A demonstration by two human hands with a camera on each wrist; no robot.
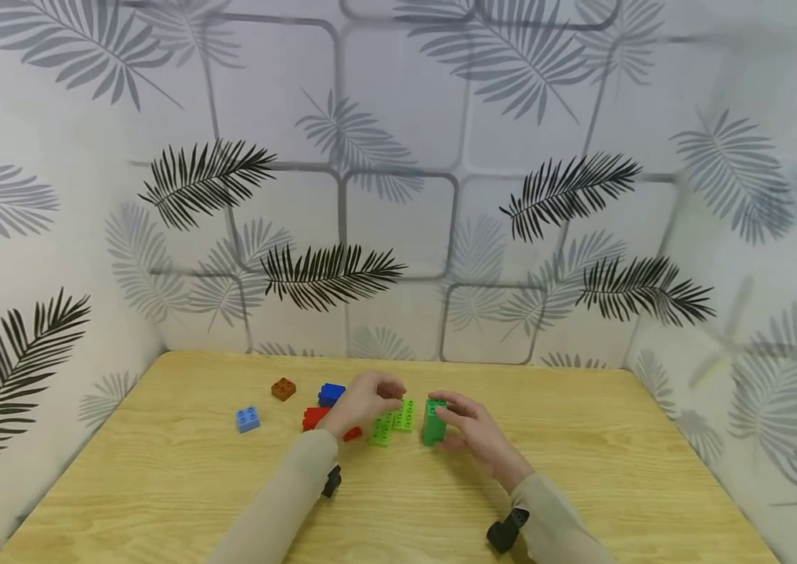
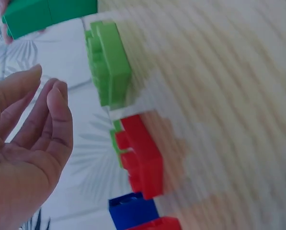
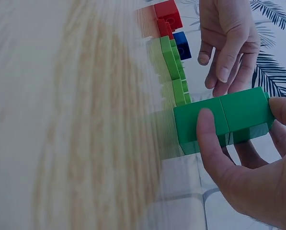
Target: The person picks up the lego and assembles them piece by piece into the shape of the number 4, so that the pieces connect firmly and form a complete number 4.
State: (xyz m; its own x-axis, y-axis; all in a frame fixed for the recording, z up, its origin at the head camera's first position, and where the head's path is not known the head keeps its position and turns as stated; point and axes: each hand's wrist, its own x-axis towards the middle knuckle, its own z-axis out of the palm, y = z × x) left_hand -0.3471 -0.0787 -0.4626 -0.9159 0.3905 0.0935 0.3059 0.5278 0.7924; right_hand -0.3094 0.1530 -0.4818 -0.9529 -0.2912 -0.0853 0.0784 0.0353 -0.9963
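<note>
Toward the left, red studded plastic bricks [image 1: 313,418] lie by the wrist of the left hand [image 1: 361,403], which hovers half-curled with nothing in it near two lime-green studded plastic bricks [image 1: 382,429]; a careless drop could scatter them. Right of these, an upright dark-green plastic two-brick stack [image 1: 432,427] stands lightly gripped by the right hand [image 1: 480,435]; uneven pressure might topple or split it. Underneath is a yellowish wood-grain tabletop [image 1: 595,470], with pale leaf-patterned walls [image 1: 398,227] on the left, far and right sides.
</note>
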